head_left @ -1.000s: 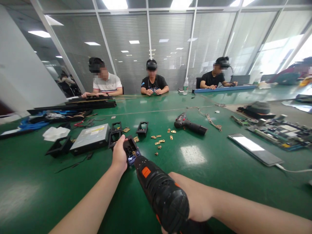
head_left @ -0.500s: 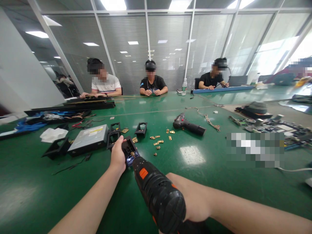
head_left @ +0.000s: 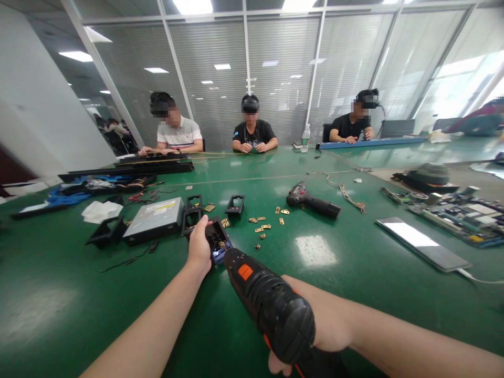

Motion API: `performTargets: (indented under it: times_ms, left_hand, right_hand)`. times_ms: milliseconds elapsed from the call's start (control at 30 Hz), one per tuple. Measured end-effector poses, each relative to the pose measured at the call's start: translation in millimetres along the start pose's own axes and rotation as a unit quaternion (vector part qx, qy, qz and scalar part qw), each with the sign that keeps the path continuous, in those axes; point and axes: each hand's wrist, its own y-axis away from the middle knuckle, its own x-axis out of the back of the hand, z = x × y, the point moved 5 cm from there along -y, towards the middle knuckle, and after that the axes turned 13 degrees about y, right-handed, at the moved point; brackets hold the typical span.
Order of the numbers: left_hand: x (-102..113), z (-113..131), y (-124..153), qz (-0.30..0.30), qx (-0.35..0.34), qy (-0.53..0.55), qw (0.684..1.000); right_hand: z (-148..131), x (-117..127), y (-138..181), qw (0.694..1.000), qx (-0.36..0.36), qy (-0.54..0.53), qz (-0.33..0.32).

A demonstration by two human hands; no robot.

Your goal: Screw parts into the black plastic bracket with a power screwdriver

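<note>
My left hand (head_left: pixel 200 245) is closed on the left side of a black plastic housing (head_left: pixel 216 231), an open box shape resting on or just above the green table. In my right hand (head_left: pixel 315 315) is a black and orange cordless drill (head_left: pixel 271 302), its handle partly hidden below the body. The drill's nose points into the housing, and a small brass-coloured part shows at the tip. Beyond the housing lie several small brass plates (head_left: pixel 259 229) and a few screws (head_left: pixel 258 246). Similar black frames (head_left: pixel 235 206) stand close by.
A silver disc drive (head_left: pixel 155 218) lies left of my left hand. A second cordless drill (head_left: pixel 313 200) rests on its side farther back. To the right are a phone (head_left: pixel 423 244) with a cable and circuit boards (head_left: pixel 468 212). Three people sit across the green table (head_left: pixel 129 310).
The whole view has shifted, so the table and hands sit slightly farther right in the picture. Both hands keep their holds, with the drill's nose still at the housing.
</note>
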Motion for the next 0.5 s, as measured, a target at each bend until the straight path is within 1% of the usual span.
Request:
performTargets:
  times_ms: [200, 500]
  left_hand:
    - [-1.6, -0.3, 1.8, -0.011, 0.008, 0.0, 1.0]
    - [-0.6, -1.0, -0.1, -0.004, 0.002, 0.004, 1.0]
  right_hand:
    - [5.1, 3.6, 1.2, 1.0, 0.004, 0.0, -0.013]
    - [6.8, 6.9, 3.4, 1.0, 0.008, 0.001, -0.001]
